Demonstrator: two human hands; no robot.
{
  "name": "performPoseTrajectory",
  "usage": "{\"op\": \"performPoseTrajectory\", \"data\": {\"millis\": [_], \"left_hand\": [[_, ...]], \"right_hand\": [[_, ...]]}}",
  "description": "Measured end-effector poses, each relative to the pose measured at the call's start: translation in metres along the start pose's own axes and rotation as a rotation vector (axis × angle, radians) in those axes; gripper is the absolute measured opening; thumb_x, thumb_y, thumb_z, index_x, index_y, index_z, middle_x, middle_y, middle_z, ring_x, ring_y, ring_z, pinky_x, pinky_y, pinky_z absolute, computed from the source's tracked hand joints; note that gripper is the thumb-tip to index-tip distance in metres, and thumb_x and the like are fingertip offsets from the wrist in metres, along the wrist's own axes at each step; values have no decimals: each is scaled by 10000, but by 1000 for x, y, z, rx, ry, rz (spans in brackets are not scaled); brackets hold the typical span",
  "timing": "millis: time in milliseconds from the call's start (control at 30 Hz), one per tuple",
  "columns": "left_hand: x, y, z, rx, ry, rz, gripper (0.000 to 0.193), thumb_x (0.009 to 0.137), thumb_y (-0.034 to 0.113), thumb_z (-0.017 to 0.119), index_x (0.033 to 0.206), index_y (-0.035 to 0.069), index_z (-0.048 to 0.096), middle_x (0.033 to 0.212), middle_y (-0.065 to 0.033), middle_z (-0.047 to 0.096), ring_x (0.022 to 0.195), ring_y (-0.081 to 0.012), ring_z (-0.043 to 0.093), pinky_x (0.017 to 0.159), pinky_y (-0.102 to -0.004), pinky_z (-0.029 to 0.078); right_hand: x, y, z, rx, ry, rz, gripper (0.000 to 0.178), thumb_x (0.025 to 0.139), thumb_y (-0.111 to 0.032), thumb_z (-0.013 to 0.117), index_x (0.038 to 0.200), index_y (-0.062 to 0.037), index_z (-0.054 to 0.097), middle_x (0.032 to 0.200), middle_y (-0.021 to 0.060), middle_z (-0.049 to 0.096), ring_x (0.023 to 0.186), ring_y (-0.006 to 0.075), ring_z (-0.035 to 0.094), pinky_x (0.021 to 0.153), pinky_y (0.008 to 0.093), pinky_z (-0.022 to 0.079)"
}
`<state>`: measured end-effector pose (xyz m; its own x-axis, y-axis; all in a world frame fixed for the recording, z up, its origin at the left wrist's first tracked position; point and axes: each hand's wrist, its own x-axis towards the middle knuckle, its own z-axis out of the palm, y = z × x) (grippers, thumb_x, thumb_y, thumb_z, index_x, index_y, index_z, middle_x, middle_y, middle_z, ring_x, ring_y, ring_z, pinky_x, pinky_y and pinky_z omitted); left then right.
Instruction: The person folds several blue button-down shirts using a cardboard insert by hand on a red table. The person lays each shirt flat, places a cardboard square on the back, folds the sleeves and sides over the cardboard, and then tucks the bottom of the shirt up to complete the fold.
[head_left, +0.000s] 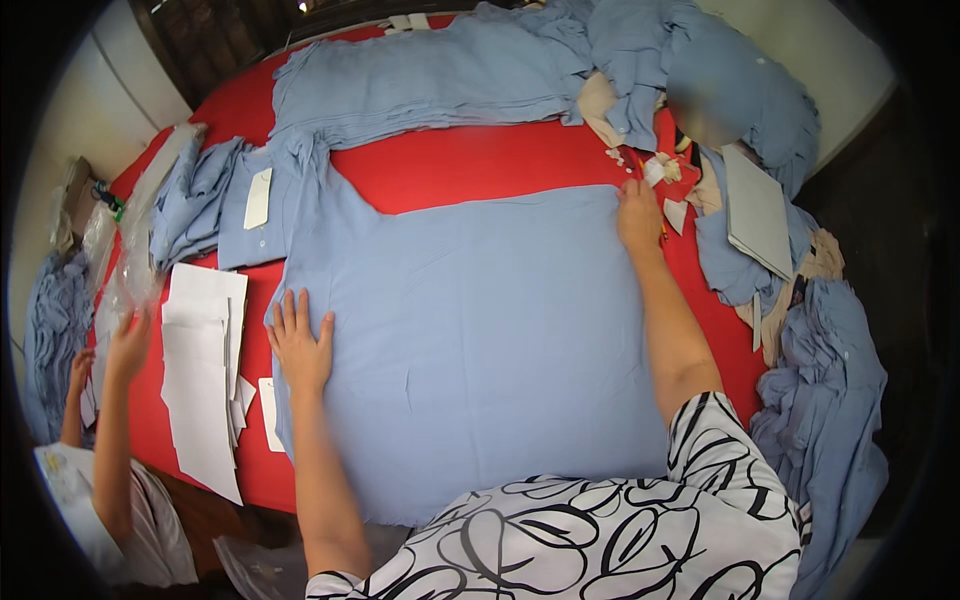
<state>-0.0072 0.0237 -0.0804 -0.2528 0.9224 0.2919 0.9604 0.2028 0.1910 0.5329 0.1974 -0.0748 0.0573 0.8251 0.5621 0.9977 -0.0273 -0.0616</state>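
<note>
A light blue garment [480, 330] lies spread flat in front of me, its sleeve part reaching toward the far left. My left hand [302, 345] rests flat on its left edge with fingers spread, holding nothing. At the far right corner of the cloth, my right hand [638, 215] is closed, its fingers bent together at the edge; the fingertips are partly hidden. Just beyond that hand are small white scraps [660, 170] and a thin orange stick.
The table has a red cover [450, 165]. Stacked blue garments [430, 85] lie along the far side, more blue cloth [825, 380] at right. White paper sheets [200, 390] and a folded shirt [258, 205] are at left. Another person's hands [128, 345] work at the left edge.
</note>
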Motion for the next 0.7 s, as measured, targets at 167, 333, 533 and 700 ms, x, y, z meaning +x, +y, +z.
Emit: {"op": "performPoseTrajectory", "data": {"millis": [167,333,533,700], "left_hand": [[-8,20,-63,-354,65,-18,348,894,162,623,1228,70,605,1291,-108,573,1218,-307,497,1045,-425,359],[-26,159,-252,-665,90,560,271,802,-88,577,1059,-39,649,941,-130,679,854,-214,659,785,-306,511],[-46,174,-280,-559,-39,944,262,779,0,617,1035,1,669,947,-105,685,824,-214,653,721,-312,502],[-64,171,-283,-586,-144,939,262,759,73,651,1016,33,686,953,-85,690,800,-214,648,667,-317,494]], "right_hand": [[21,0,-14,-117,270,-242,351,825,-289,701,1039,-34,592,1061,165,598,1015,370,556,818,472,459],[22,135,-80,-621,229,373,587,884,-503,578,1406,-269,449,1381,131,519,1225,398,516,1001,582,389],[38,273,-96,-141,-422,674,883,813,-575,576,1520,-132,288,1496,211,383,1373,451,352,1133,532,263],[29,202,-97,-35,-385,578,849,836,-522,611,1451,9,366,1413,314,437,1320,415,441,1088,429,353]]}}
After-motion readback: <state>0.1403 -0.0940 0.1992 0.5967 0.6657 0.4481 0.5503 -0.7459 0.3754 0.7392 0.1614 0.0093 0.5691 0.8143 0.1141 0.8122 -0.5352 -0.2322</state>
